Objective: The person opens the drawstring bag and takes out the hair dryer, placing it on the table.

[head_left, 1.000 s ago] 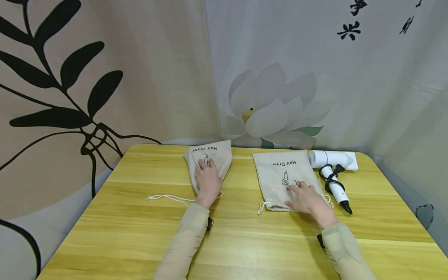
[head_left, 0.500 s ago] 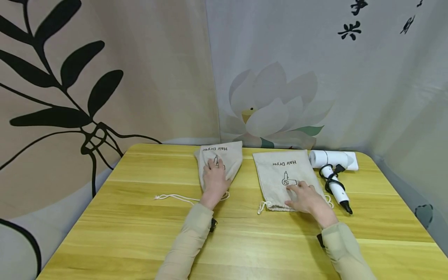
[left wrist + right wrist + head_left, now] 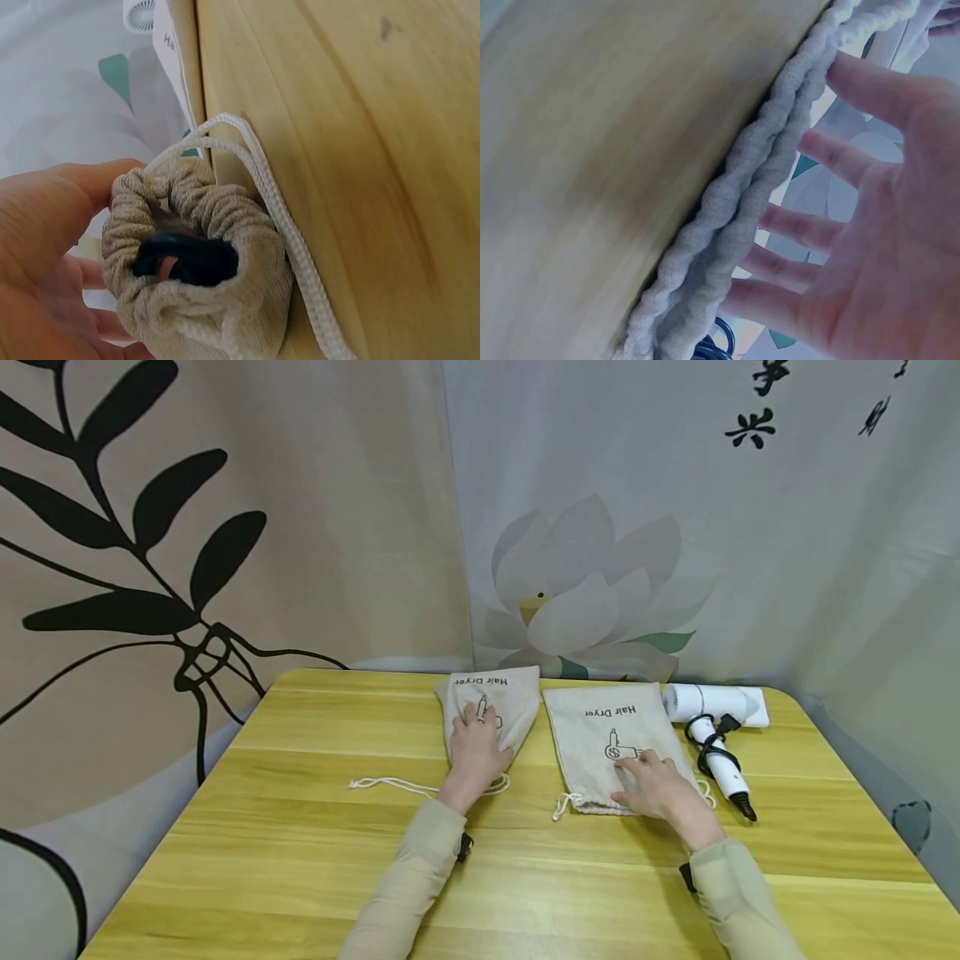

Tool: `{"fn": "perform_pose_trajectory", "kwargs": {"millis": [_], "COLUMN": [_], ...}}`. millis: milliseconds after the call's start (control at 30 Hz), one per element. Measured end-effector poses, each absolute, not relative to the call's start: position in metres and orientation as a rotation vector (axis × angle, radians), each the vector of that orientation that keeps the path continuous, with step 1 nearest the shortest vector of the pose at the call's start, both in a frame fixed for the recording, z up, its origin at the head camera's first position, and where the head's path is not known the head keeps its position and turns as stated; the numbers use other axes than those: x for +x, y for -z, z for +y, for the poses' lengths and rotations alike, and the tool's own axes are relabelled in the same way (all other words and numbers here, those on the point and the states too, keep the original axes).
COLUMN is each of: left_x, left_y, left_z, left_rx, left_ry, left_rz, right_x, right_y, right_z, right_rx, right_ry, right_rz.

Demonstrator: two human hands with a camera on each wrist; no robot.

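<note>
A cream drawstring bag printed "Hair Dryer" lies bulging near the table's back edge, with my left hand resting on top of it, fingers extended. The left wrist view shows its gathered mouth partly open, a dark loop inside. White drawstrings trail from it. Just to its right, a second, flat bag with the same print lies under my right hand. In the right wrist view, the spread fingers touch it along its ruffled mouth.
A white hair dryer lies right of the flat bag at the back. Its white handle, wrapped in black cord, points toward the front right. The wooden table ends against a printed curtain.
My left hand has slid the bulging bag to the right and slightly nearer, close beside the flat bag, its drawstrings trailing along. The right hand and the flat bag stay in place.
</note>
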State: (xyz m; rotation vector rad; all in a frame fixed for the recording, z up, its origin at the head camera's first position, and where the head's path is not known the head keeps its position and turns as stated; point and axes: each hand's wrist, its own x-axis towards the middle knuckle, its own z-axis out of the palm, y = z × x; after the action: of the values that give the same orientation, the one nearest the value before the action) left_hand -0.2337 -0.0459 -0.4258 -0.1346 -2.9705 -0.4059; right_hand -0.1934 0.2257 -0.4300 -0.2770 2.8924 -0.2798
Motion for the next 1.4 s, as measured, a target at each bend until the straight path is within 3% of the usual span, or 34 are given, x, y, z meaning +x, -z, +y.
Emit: {"fn": "perform_pose_trajectory", "kwargs": {"millis": [733,1067,1400], "left_x": [-0.232,-0.227,-0.214], "left_y": [0.425,0.418,0.402], "left_z": [-0.052,-0.074,-0.087], "left_rx": [-0.401,-0.606,-0.653], "left_ry": [0.615,0.746,0.692], "left_rz": [-3.032,-3.011,-3.107], "right_x": [-0.191,-0.195,-0.201], "right_y": [0.425,0.424,0.422], "right_z": [0.204,0.153,0.119], "right_rx": [-0.282,-0.644,-0.951], "right_ry": [0.203,0.227,0.411], "right_rz": [2.944,3.241,3.274]}}
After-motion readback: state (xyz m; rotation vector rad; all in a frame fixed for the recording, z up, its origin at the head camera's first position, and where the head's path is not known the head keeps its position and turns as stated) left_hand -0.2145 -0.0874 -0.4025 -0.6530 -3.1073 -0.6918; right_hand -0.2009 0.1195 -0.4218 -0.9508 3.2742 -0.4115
